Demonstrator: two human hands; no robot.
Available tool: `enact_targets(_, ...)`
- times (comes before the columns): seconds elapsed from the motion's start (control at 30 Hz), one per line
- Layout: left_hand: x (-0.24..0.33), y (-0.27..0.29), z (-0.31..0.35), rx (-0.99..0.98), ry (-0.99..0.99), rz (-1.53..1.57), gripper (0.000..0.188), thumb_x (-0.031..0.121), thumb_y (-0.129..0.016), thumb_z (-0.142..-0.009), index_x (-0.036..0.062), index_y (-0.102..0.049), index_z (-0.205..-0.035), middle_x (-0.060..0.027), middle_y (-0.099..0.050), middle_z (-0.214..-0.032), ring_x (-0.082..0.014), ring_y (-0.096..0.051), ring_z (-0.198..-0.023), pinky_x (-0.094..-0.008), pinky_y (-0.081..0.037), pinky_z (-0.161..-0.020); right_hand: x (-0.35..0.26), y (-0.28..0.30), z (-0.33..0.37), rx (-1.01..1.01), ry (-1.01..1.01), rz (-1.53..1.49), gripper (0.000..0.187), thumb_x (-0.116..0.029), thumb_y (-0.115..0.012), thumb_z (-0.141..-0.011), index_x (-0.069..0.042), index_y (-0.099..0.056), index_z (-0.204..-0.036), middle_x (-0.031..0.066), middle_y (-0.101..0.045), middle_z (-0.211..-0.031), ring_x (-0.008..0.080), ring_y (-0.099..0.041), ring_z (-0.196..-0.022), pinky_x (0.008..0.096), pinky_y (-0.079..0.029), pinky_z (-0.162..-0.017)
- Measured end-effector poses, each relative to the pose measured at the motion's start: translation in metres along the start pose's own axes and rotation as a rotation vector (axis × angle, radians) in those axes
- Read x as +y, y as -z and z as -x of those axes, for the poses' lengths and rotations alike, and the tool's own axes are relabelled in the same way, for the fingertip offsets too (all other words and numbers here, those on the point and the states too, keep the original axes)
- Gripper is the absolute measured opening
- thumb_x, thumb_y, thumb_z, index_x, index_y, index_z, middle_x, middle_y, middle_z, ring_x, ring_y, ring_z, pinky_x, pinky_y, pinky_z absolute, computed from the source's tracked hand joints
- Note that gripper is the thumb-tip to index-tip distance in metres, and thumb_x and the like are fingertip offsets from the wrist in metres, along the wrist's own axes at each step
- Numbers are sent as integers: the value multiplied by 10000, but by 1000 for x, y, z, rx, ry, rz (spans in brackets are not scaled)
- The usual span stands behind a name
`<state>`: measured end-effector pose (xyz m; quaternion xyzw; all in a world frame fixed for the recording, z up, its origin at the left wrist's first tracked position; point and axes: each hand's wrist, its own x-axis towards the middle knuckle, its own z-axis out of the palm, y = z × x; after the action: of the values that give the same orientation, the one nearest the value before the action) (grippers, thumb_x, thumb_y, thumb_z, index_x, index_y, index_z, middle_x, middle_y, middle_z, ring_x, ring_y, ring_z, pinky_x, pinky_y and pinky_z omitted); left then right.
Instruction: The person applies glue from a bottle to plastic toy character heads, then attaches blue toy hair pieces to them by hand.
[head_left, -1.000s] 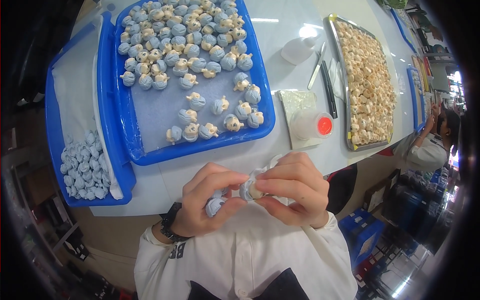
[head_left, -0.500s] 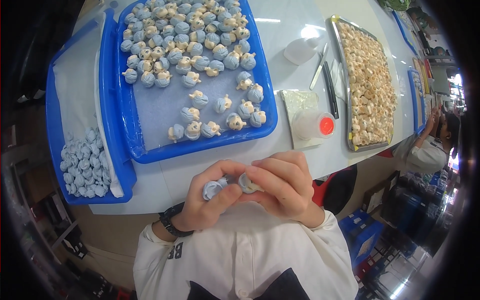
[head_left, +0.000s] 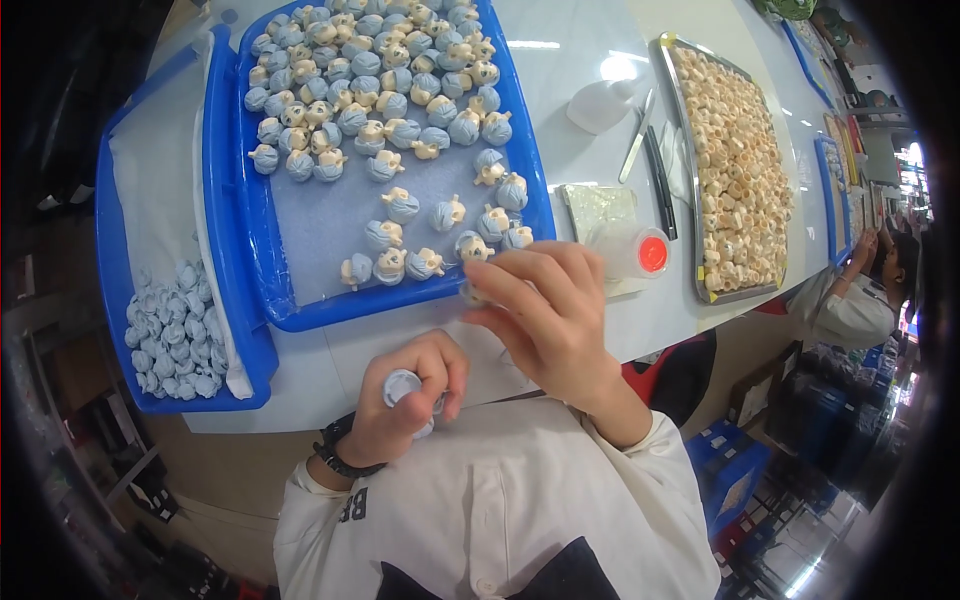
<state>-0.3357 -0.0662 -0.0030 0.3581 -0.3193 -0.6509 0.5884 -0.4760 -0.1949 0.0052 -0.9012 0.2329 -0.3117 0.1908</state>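
My left hand [head_left: 418, 385], with a dark watch at its wrist, is closed around pale blue hollow hair caps [head_left: 402, 386]; the fingers partly cover them. My right hand [head_left: 550, 312] reaches over the near right corner of the blue tray [head_left: 400, 300]. Between its thumb and fingertips is a small doll head [head_left: 473, 294], mostly hidden. Rows of doll heads with blue hair and cream faces [head_left: 390, 265] lie in that tray, packed closely at the far end and loosely near me. A second blue tray [head_left: 262, 375] at the left holds a heap of blue hair caps [head_left: 178, 340].
Right of the trays stand a white bottle [head_left: 600, 105], a clear jar with a red top [head_left: 652, 252] and a light green block [head_left: 600, 208]. A metal knife [head_left: 637, 137] and black tweezers [head_left: 661, 180] lie nearby. Farther right, a metal tray [head_left: 668, 50] holds many cream pieces. Another person [head_left: 855, 305] sits beyond.
The hands have come apart. My right hand has moved up and forward to the tray with the doll head, while my left hand stays low with the blue caps.
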Motion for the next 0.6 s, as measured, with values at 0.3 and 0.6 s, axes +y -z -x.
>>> enact_targets(0.3,-4,-3,-1,7,190,442,472,470,-260,-895,55,-428,-745,-130,-471,-841,-176,-480,-618,-289,-398,-560,-1,-18,-8,-47,-116,101,433,-179,-692,-658,-93,-584,-1068,127,-478,-1188,311,-437,-1121,458,-299,-935)
enact_targets(0.6,-9,-2,-1,-25,259,730,488,427,-387,-946,-9,-425,-1160,-76,-483,-835,-139,-477,-606,-267,-386,-516,32,77,15,531,-378,23,298,-5,-635,-712,-12,-630,-1010,174,-557,-1140,316,-543,-1035,401,-432,-858)
